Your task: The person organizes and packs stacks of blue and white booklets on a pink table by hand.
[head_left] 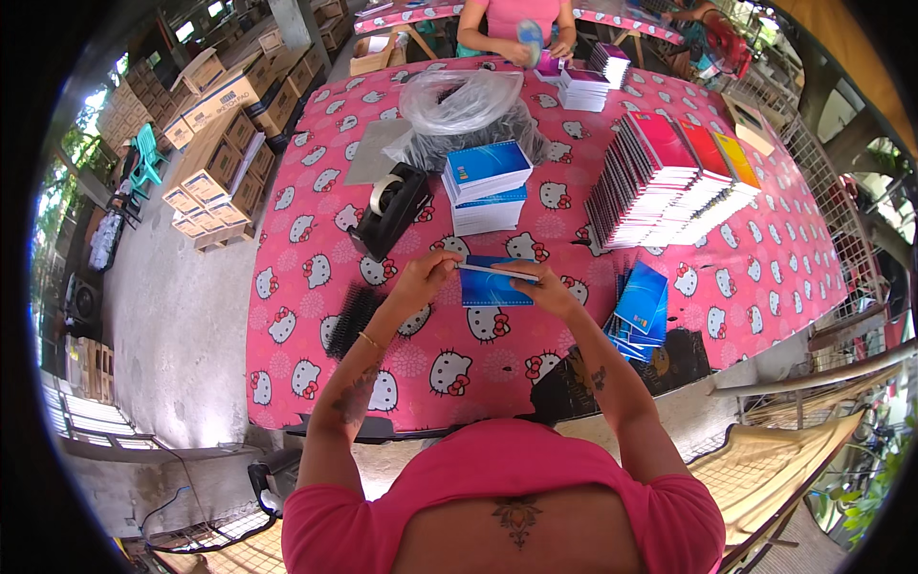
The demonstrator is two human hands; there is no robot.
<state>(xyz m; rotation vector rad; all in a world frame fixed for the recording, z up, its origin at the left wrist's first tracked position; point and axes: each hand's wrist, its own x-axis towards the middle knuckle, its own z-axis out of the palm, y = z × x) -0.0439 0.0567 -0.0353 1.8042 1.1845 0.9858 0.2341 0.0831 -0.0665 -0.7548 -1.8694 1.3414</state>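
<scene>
Just beyond my chest, over the pink patterned tablecloth (454, 372), both hands grip a notebook (499, 273) that shows as a thin white edge. My left hand (438, 275) pinches its left end, and my right hand (543, 287) closes round its right end. Under it lies a blue notebook (497, 293), flat on the cloth. A stack of blue-covered notebooks (486, 191) rises right behind my hands. Near my left forearm sits a bunch of black binding coils (355, 319). Fanned blue notebooks (639, 304) lie to the right of my right forearm.
A black tape dispenser (390, 209) stands left of the stack. Behind it, a clear plastic bag (461, 100) covers dark contents. Tall stacks of red and yellow notebooks (660, 177) stand at right. A co-worker (516, 29) sits across the table. Cardboard boxes (218, 167) are piled at left.
</scene>
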